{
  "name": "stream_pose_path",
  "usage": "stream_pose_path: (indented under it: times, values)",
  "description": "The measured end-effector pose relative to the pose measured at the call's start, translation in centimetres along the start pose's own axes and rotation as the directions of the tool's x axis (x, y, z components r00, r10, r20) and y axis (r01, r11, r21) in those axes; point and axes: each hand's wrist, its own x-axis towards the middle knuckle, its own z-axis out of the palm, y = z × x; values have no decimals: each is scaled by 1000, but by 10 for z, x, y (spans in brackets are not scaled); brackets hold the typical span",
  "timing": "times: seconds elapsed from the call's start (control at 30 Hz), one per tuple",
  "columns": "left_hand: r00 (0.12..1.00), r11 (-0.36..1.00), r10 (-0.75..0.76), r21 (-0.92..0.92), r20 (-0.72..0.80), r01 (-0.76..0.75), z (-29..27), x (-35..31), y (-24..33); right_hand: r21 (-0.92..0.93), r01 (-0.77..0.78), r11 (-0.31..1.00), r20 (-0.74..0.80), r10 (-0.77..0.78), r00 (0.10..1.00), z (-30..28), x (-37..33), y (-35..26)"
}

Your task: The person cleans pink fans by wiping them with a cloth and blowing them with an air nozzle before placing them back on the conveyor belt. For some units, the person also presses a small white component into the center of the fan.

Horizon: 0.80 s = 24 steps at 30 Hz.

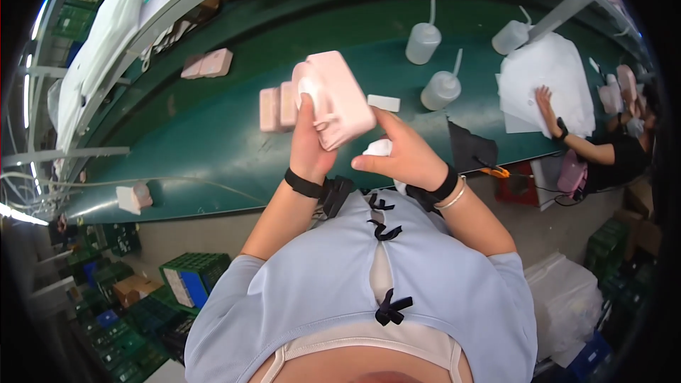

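My left hand (310, 147) is closed on a pink plastic housing (349, 96), a boxy piece with rounded corners and a raised round part on its side. The thumb presses against that round part, and the housing is tilted above the table. My right hand (415, 152) holds a crumpled white cloth (378, 147) near the thumb. Its fingers reach up to the housing's lower right corner, though their tips are partly hidden. Behind the housing, more pink pieces (269, 109) stand on the green table. A small white block (384, 103) lies just beyond my right hand.
On the green table (191, 128) are pink boxes (207, 64), white squeeze bottles (441, 90) with spouts, a black cloth (472, 147) and orange-handled scissors (494, 170). At right, a co-worker's hand (546, 106) rests on white sheets (543, 64). Green crates (195, 276) stand on the floor.
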Motion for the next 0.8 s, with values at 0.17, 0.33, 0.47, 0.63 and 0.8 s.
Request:
stream_pose_path:
  times: [0.17, 0.33, 0.47, 0.63, 0.8]
  values:
    - [938, 820, 288, 456, 191, -345, 51, 12, -55, 567, -156, 809, -160, 294, 942, -31, -20, 27]
    - [892, 629, -38, 704, 450, -329, 54, 11, -56, 948, 131, 290, -232, 352, 907, -90, -68, 67]
    - [897, 464, -302, 872, 322, -157, 14, 3, -29, 947, 205, -249, -138, 261, 955, -136, -97, 155]
    - [986, 395, -167, 918, 30, 39, -34, -24, 3, 792, 329, -515, -51, 481, 875, -153, -103, 296]
    - [992, 322, 12, 940, -122, 112, -60, -46, 59, 683, 360, -636, 56, 536, 842, -199, -135, 440]
